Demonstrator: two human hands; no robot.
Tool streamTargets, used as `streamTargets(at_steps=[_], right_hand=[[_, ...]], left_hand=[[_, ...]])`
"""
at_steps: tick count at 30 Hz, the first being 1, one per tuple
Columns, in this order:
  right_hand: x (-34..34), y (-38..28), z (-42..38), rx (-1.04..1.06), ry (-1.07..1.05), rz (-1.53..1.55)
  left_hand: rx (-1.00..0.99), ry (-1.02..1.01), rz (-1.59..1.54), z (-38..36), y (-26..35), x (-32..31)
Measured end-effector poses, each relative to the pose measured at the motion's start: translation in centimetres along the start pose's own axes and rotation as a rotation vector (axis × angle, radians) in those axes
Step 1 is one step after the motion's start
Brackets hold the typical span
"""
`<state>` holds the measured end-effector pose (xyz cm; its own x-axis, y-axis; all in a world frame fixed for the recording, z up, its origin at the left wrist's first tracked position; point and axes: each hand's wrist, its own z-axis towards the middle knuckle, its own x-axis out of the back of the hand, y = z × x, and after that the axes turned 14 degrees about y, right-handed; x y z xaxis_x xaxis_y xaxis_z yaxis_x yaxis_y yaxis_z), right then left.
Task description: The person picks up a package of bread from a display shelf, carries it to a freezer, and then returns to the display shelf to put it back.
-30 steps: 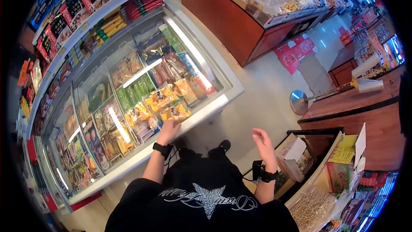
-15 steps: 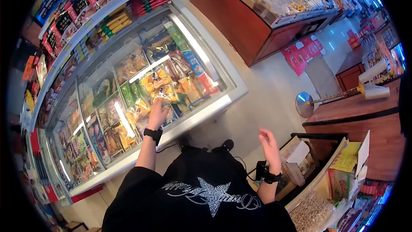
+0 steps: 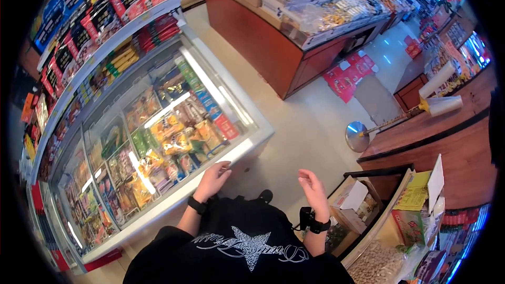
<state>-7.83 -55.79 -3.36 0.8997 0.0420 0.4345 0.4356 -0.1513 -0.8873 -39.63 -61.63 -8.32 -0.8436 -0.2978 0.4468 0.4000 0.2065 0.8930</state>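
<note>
My left hand [image 3: 212,180] is at the near edge of a chest freezer [image 3: 173,195], its fingers loosely bent with nothing in them. A black band [image 3: 197,205] is around that wrist. Under the freezer's glass top lie several food packets, among them yellow ones [image 3: 175,143] and green ones [image 3: 141,142]. My right hand [image 3: 314,190] hangs in the air with its fingers stretched out, holding nothing. A black strap [image 3: 319,225] with a small dark box is on the right wrist. Beside that hand stands an open cardboard box [image 3: 357,202].
Shelves of bagged goods [image 3: 100,23] rise behind the freezer. A wooden display counter [image 3: 258,42] piled with packets is ahead. On the right are a wooden counter [image 3: 431,131], a stand with a round metal base [image 3: 356,135], and a bin of nuts [image 3: 376,263].
My left hand has come back from above the yellow packets to the freezer's near edge. My right hand stays raised at my side. The view has shifted to the right.
</note>
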Motion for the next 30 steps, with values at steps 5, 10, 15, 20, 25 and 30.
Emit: streamTargets(at_steps=[5, 10, 15, 20, 25, 30], right_hand=[[6.0, 2.1, 0.5, 0.008, 0.106, -0.013], [11.3, 4.5, 0.5, 0.003, 0.211, -0.05], [13.9, 6.7, 0.2, -0.076, 0.278, 0.019], [14.6, 8.4, 1.6, -0.144, 0.304, 0.09], [16.2, 6.8, 6.0, -0.17, 0.332, 0.098], [18.4, 4.5, 12.0, -0.102, 0.439, 0.089]], left_hand=[[-0.079, -0.121, 0.006, 1.4, 6.2, -5.3], [-0.139, -0.172, -0.105, 2.9, 10.3, -10.6], [-0.254, -0.309, -0.069, 4.5, 14.1, -14.7], [-0.258, -0.417, -0.08, 7.3, 16.2, -18.2], [-0.307, -0.394, -0.121, 12.1, 18.6, -21.3], [-0.373, -0.435, -0.275, 19.1, 21.0, -24.6]])
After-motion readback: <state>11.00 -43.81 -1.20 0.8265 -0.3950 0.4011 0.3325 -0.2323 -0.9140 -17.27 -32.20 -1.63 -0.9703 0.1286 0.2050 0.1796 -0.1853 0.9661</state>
